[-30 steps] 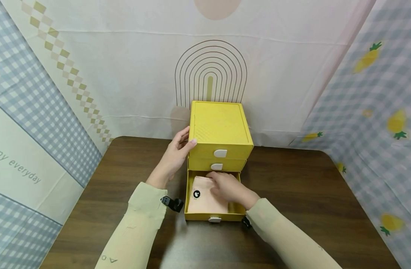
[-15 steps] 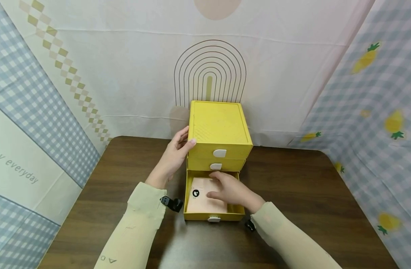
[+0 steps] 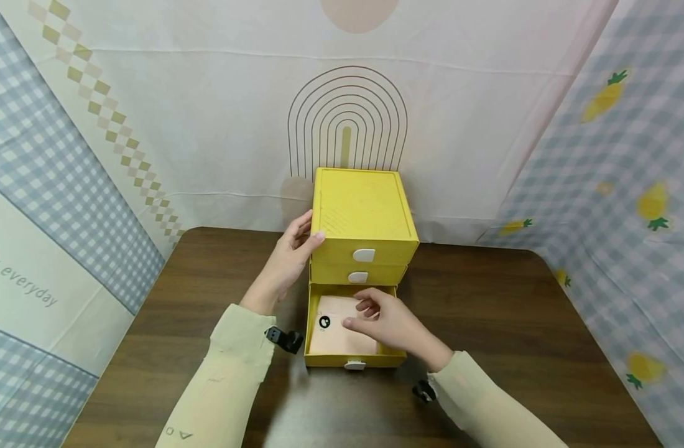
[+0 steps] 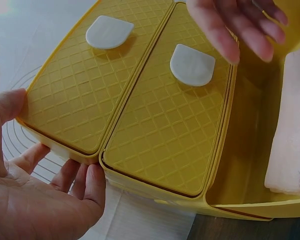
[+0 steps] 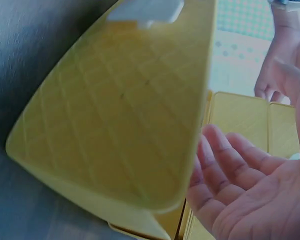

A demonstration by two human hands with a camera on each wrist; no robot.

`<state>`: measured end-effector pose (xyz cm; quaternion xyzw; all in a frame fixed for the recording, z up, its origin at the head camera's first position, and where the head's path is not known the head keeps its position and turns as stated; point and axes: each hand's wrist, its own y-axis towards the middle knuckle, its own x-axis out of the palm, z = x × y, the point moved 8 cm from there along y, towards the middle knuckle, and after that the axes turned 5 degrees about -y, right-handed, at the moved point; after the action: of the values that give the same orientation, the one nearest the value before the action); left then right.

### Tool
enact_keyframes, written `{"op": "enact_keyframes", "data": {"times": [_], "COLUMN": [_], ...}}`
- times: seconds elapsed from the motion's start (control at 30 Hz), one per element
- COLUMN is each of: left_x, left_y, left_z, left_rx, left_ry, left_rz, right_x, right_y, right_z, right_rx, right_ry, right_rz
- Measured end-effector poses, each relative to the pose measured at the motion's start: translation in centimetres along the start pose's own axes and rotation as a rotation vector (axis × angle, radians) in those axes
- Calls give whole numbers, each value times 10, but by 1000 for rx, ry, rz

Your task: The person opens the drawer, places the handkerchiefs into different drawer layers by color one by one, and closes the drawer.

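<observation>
A yellow drawer unit (image 3: 364, 205) stands on the table, its lowest drawer (image 3: 314, 359) pulled out. Inside that drawer lies a folded pale pink cloth (image 3: 336, 342) with a round black mark. My left hand (image 3: 283, 264) holds the unit's upper left edge; in the left wrist view the thumb (image 4: 12, 102) lies over the edge and the bent fingers touch the side. Over the right part of the cloth hovers my right hand (image 3: 395, 323), fingers loosely bent around nothing. In the right wrist view its palm (image 5: 260, 200) faces the camera, beside the drawer front (image 5: 115, 110).
Two upper drawers with white tabs (image 3: 364, 255) are closed. The brown wooden table (image 3: 487, 323) reaches out on both sides. Behind the unit hangs a white patterned cloth (image 3: 207, 124), and a blue checked cloth (image 3: 627, 218) hangs at the right.
My right hand has come off the pink cloth, lifting back and to the right, its fingers parting. The cloth lies flat in the drawer. My left hand keeps its place on the unit.
</observation>
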<state>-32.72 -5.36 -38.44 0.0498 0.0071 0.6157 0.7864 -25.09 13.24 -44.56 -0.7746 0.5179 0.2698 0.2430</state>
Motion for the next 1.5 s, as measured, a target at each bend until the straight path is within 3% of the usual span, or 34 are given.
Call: {"op": "enact_keyframes", "data": {"times": [0.23,0.5,0.9,1.17,1.33,1.5], "left_x": [-1,-1,-1,-2,-2,-1], "left_y": [1,2,2,1,1,1], "left_z": [0,-1,-2,-2,-1,1], "left_rx": [-1,0,13,12,17,16], "left_ry": [4,10,14,8,15,14], "left_rz": [0,-1,0,-4,-10,-9], "right_x": [-2,10,27,42,61,78], "right_y": [-9,-26,-49,-63,-70,-73], "right_z": [-4,4,8,4,13,28], "right_rx": [9,142,171,140,153,209], "right_ry": [200,373,381,349,360,440], "right_rz": [20,-58,-174,-211,-257,-299]}}
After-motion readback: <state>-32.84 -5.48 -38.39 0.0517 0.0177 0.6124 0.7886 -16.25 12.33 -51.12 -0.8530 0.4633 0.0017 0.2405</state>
